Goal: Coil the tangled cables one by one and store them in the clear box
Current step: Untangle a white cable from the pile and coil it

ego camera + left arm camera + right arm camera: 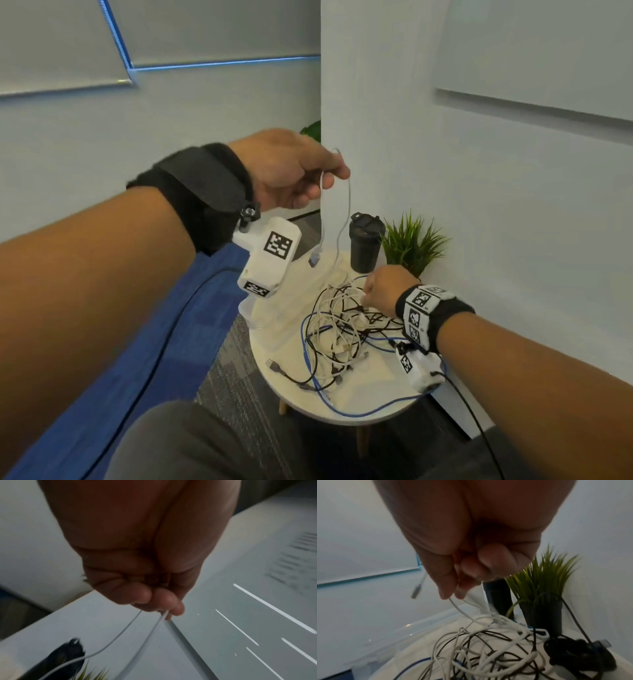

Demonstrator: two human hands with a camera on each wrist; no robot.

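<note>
Left hand (291,168) raised above the counter (373,404), grip pinched on one thin white cable (346,209); its two strands hang down, one ending in a plug (free in the air). Right hand (380,291) low over the tangle (342,335), fingertips (447,595) pinching a white cable strand there. Tangle holds white, black and blue cables; exact count cannot be told. One clear box (274,318) at the counter's left edge, contents indistinct. One black lidded cup (364,243), one potted grass plant (411,240) behind.
</note>
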